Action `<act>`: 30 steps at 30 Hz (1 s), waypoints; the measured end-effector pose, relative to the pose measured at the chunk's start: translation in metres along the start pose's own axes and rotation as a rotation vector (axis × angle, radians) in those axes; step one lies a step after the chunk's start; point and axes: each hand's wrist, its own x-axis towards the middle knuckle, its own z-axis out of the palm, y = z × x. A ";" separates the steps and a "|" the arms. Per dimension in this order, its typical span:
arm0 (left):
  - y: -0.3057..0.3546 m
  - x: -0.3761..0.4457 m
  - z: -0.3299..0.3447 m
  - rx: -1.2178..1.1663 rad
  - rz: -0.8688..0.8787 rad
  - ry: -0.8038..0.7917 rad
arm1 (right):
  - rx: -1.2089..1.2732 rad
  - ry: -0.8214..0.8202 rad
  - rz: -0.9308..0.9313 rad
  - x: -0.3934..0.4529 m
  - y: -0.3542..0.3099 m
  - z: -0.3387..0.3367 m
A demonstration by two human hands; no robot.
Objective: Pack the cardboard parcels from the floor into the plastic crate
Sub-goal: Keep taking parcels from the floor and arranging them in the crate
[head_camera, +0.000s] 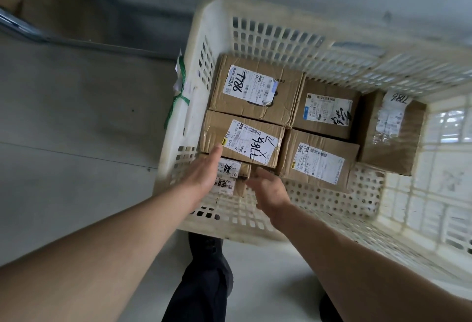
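Note:
A white perforated plastic crate [194,53] stands on the floor and holds several labelled cardboard parcels, among them one marked 7786 [256,86] at the back left and one with a handwritten label [242,140] in front of it. A small parcel [231,176] lies in the near left corner. My left hand [204,171] reaches into the crate with straight fingers over that small parcel, fingertips at the handwritten parcel's edge. My right hand [268,188] hovers beside the small parcel with relaxed fingers and holds nothing.
The crate's near right floor [332,194] is bare. A tall parcel [390,132] leans at the right wall. Green string [178,96] is tied on the crate's left rim. Grey floor [76,142] lies left. My dark trouser leg and shoe [204,278] are below the crate.

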 end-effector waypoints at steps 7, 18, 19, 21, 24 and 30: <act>0.053 -0.066 0.004 -0.137 0.070 -0.011 | 0.091 0.060 -0.121 -0.063 -0.036 -0.046; 0.153 -0.227 0.045 -0.289 0.185 0.068 | 0.309 0.208 -0.262 -0.213 -0.087 -0.158; 0.164 -0.246 0.051 -0.302 0.203 0.063 | 0.325 0.220 -0.275 -0.227 -0.089 -0.171; 0.186 -0.281 0.064 -0.321 0.267 0.054 | 0.347 0.222 -0.310 -0.257 -0.094 -0.200; 0.218 -0.330 0.081 -0.316 0.342 0.077 | 0.382 0.242 -0.334 -0.298 -0.101 -0.243; 0.276 -0.425 0.109 -0.331 0.456 0.051 | 0.440 0.264 -0.397 -0.378 -0.115 -0.317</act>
